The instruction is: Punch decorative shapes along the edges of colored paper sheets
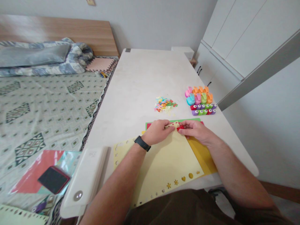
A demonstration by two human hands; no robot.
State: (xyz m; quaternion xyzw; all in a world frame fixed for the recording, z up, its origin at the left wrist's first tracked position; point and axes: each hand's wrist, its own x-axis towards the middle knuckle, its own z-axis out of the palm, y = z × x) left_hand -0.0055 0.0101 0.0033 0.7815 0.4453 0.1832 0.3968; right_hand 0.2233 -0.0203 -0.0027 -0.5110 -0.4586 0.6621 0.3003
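Note:
My left hand (157, 132) is closed on the far edge of a pale yellow sheet of paper (170, 159). Small punched shapes, among them flowers, a heart, a circle and a crown, run along the sheet's near and left edges. Between the thumb and fingers of my right hand (198, 130) is a small red craft punch (180, 128), at the sheet's far corner. A row of holes shows there, close to the punch. Beneath the sheet lie darker yellow paper (204, 156) and green paper (197, 119), with a red one partly covered.
Beyond my hands is a pile of colourful paper cutouts (165, 104). Several craft punches (200, 100) stand in rows at the right. A long white device (85, 178) lies on the table's left edge. On the bed, a dark phone (54, 179) rests on plastic-wrapped paper.

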